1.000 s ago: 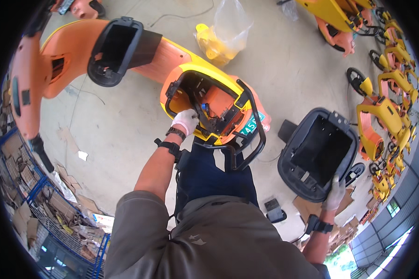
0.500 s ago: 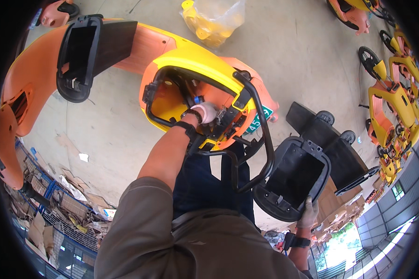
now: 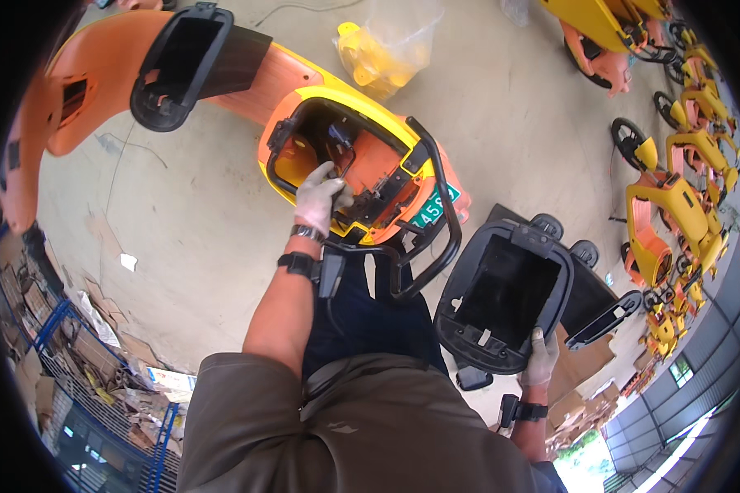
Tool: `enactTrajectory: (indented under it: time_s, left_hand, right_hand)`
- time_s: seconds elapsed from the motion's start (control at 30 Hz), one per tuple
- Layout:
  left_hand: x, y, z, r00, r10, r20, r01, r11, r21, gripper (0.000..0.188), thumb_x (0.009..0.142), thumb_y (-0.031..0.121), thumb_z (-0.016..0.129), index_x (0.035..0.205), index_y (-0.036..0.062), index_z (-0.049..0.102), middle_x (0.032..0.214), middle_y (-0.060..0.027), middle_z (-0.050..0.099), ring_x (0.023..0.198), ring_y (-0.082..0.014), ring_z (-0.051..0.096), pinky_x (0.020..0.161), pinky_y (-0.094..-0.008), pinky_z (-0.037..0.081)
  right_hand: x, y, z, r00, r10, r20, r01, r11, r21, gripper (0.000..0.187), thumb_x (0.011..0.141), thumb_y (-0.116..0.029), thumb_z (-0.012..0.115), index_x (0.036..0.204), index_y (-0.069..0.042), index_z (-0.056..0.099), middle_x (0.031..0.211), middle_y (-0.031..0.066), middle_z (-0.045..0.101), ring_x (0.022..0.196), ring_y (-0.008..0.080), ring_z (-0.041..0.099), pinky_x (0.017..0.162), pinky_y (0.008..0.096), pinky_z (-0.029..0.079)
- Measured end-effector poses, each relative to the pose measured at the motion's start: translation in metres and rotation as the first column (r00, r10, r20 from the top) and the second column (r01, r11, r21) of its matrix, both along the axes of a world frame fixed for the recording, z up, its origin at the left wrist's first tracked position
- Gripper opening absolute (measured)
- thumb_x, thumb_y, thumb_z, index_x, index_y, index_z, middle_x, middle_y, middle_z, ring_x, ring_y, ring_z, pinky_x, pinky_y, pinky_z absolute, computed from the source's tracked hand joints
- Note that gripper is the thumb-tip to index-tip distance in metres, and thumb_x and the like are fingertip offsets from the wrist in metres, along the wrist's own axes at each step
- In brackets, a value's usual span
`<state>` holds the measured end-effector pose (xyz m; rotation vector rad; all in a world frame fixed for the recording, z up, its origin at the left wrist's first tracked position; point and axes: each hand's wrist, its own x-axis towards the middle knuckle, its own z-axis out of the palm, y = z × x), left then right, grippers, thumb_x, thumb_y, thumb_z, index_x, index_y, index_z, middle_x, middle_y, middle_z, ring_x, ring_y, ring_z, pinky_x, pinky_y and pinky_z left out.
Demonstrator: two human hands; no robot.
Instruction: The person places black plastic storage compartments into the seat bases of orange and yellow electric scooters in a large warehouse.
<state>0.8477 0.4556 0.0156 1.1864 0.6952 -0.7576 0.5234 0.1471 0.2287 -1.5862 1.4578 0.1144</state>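
Observation:
My left hand (image 3: 315, 197), in a pale glove, is at the near left rim of the open seat compartment (image 3: 390, 170) of a yellow and orange scooter. Its fingers are closed round what looks like a black cable (image 3: 350, 156) that runs up inside the compartment. My right hand (image 3: 539, 359), also gloved, grips the lower right rim of a black plastic storage bin (image 3: 450, 320). This bin is held tilted to the right of the scooter, its hollow side facing me. A black tubular rack (image 3: 450, 238) curves round the scooter's rear, beside a green plate (image 3: 437, 205).
Another black bin (image 3: 152, 103) rests on the scooter's body at the left. Black panels (image 3: 585, 300) lie behind the held bin. A clear plastic bag (image 3: 386, 53) with yellow parts lies on the floor. Scooters (image 3: 674, 205) stand along the right, and a blue wire cage (image 3: 82, 353) holds cardboard.
My left hand has drawn back from inside the compartment to its near rim, toward the left. The bin in my right hand has shifted slightly left, and the view has moved.

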Motion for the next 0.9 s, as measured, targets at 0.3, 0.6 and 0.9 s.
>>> enactTrajectory:
  time_s: [0.3,0.6,0.9]
  left_hand:
    - [-0.054,0.053,0.106,0.845,-0.472,0.251,0.315,0.819,0.48,0.037,0.086,0.035,0.059,0.091,-0.0012,0.065,0.069,-0.007,0.063,0.063,-0.0161,0.059,0.061,-0.0326,0.047]
    - [-0.103,0.064,0.111,0.658,-0.729,0.189,0.404,0.554,0.728,0.031,0.083,0.033,0.057,0.093,0.0042,0.062,0.08,-0.0198,0.064,0.082,-0.0367,0.061,0.07,-0.0429,0.047]
    - [-0.078,0.095,0.134,0.657,-0.717,0.234,0.437,0.615,0.657,0.033,0.077,0.025,0.064,0.102,0.0036,0.061,0.092,-0.0158,0.066,0.085,-0.0314,0.062,0.076,-0.0373,0.047]
  right_hand:
    - [0.036,-0.026,0.037,0.942,0.332,0.052,-0.311,0.919,-0.241,0.021,0.084,-0.017,0.058,0.093,0.002,0.058,0.072,0.0027,0.055,0.069,0.0106,0.048,0.065,0.0288,0.042]
    - [0.121,-0.004,0.144,0.673,0.686,0.278,-0.486,0.693,-0.532,0.029,0.082,-0.022,0.063,0.094,0.003,0.056,0.072,0.0156,0.056,0.067,0.0171,0.051,0.065,0.0316,0.044]
    - [0.214,0.074,0.154,0.541,0.732,0.414,-0.579,0.681,-0.449,0.037,0.085,-0.028,0.059,0.104,0.004,0.055,0.077,0.0075,0.054,0.074,0.0148,0.049,0.071,0.0304,0.043]
